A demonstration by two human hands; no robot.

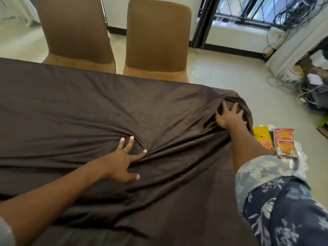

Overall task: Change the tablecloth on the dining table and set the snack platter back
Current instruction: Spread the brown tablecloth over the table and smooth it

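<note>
left hand (122, 161): fingers spread, pressing brown tablecloth (71, 103) | right hand (229, 117): splayed on bunched corner | snack packets (284, 143): on floor

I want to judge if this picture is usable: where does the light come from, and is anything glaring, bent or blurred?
Head view: daylight comes from the window at top right. Head view: it makes a glare on the pale floor. Head view: the wide lens tilts the chairs outward. Head view: the tablecloth looks sharp, the cables at right a little soft.

Dark brown tablecloth (88, 103), wrinkled, draped over table.
</note>
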